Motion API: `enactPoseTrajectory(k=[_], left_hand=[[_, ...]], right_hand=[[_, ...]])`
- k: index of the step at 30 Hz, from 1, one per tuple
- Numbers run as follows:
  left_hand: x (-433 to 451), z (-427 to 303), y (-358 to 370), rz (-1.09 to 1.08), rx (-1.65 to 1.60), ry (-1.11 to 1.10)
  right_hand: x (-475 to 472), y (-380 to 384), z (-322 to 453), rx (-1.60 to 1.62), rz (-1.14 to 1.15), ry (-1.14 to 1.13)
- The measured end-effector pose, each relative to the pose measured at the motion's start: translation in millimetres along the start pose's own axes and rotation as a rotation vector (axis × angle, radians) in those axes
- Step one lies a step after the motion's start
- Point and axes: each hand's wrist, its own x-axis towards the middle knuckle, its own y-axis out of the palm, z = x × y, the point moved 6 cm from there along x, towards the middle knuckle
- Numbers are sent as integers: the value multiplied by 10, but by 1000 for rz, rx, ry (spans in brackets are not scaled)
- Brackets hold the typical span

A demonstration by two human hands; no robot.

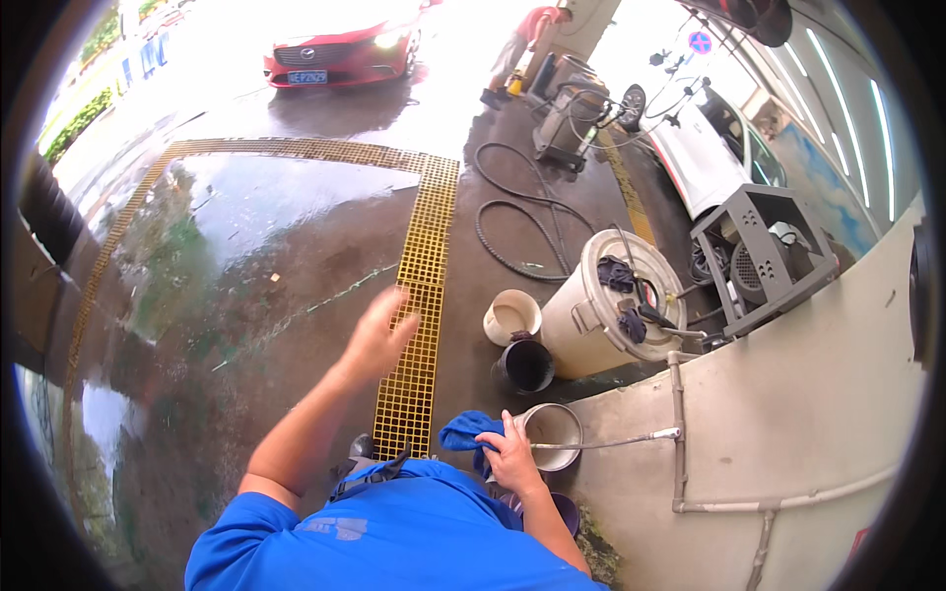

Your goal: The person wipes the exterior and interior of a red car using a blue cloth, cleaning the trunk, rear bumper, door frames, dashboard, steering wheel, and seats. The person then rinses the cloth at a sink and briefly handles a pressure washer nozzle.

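Note:
My left hand (375, 341) is held out over the wet floor beside the yellow drain grating (425, 277). It is slightly blurred, and nothing shows in it; the thumb stands apart from the fingers. Near my waist on the right, my right hand (511, 456) grips a blue cloth (467, 431), part of which hangs below the fingers. Just beyond that hand is a round, light-coloured bucket (574, 426), with a thin hose or pipe (621, 443) reaching across it from the wall.
A black bucket (510, 380) and a white bucket (492, 325) stand beside a large lidded bin (565, 340) with dark cloths on it. A hose (510, 267) lies coiled on the floor. A metal-framed machine (768, 277) stands right. Further off are a red car (344, 53), a person and a vacuum.

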Motion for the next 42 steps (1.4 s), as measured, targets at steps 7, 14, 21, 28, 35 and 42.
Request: enactPoseTrajectory(k=[7, 14, 21, 28, 35, 42], left_hand=[[-626, 846, 974, 701, -463, 99], [-763, 708, 1095, 1317, -832, -115], [-468, 1169, 1070, 1113, 42, -18], [-750, 605, 1277, 1248, -980, 127], [-1557, 308, 1196, 1917, -1139, -478], [-1241, 578, 1395, 1433, -347, 40]], right_hand=[[550, -500, 781, 401, 66, 137], [884, -1094, 1362, 41, -59, -84], [613, -1448, 1506, 305, -199, 139], [160, -1549, 1344, 369, -697, 324], [-200, -941, 276, -416, -559, 711], [-618, 978, 456, 1766, -330, 1106]])
